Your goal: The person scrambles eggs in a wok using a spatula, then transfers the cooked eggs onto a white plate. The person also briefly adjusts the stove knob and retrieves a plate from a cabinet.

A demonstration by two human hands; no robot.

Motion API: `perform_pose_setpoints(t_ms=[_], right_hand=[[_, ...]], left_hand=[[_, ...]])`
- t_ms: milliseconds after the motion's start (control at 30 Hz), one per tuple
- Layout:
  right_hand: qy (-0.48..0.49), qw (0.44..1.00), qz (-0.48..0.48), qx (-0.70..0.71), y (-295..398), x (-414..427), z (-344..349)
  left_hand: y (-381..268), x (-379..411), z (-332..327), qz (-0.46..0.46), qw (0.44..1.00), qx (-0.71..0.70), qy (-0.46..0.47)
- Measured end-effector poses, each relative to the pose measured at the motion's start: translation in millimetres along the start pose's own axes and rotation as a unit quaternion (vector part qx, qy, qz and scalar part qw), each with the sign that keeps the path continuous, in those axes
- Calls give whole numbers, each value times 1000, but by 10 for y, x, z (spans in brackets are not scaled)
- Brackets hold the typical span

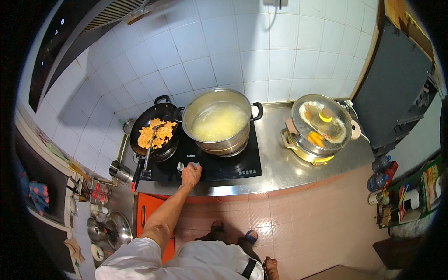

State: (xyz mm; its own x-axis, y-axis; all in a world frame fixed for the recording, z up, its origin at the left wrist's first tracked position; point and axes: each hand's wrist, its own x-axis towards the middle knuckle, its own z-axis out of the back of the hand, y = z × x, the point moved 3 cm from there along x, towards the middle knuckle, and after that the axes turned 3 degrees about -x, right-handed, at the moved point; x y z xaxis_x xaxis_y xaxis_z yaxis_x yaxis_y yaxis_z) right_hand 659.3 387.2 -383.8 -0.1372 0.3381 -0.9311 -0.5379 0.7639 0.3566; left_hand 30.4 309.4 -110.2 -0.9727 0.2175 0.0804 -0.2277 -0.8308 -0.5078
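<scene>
My left hand (191, 175) reaches over the front of a black glass gas hob (217, 171), its fingers around the right control knob (196, 165). Just left of it sits a second knob (180, 167). Cloudy yellowish liquid (220, 122) fills much of a large steel pot (224, 142) on the right burner. On the left burner, a black wok (140, 127) holds scrambled egg (147, 140), with a metal spatula (150, 148) resting in it. My right hand (271, 267) hangs low beside my body, away from the counter; its fingers are hard to make out.
A lidded pan (321, 122) rests atop a yellowish pot (304, 150) on the steel counter (271, 154). A steel cup (119, 170) stands left of the wok handle (137, 175). Pot lids (119, 229) and jars (99, 194) line the left counter. A range hood (77, 45) overhangs the upper left.
</scene>
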Motion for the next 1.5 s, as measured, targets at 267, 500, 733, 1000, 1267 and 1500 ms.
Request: perform_pose_setpoints(t_ms=[267, 500, 733, 1000, 1267, 1500], right_hand=[[-1, 954, 100, -282, -11, 476, -155], [7, 868, 277, -412, 86, 466, -301], [-18, 770, 348, -535, 105, 525, -427], [3, 821, 339, -459, -110, 852, -385], [30, 907, 191, -375, 152, 333, -423], [36, 823, 297, -483, 336, 124, -473]], left_hand=[[119, -38, 42, 10, 1000, -21, 8], [59, 11, -15, -5, 1000, -23, -3], [-29, 84, -26, -19, 999, -20, 21], [138, 64, -126, -99, 993, -11, -65], [159, 39, -131, -109, 992, 3, -70], [31, 25, -17, -49, 999, -12, 10]])
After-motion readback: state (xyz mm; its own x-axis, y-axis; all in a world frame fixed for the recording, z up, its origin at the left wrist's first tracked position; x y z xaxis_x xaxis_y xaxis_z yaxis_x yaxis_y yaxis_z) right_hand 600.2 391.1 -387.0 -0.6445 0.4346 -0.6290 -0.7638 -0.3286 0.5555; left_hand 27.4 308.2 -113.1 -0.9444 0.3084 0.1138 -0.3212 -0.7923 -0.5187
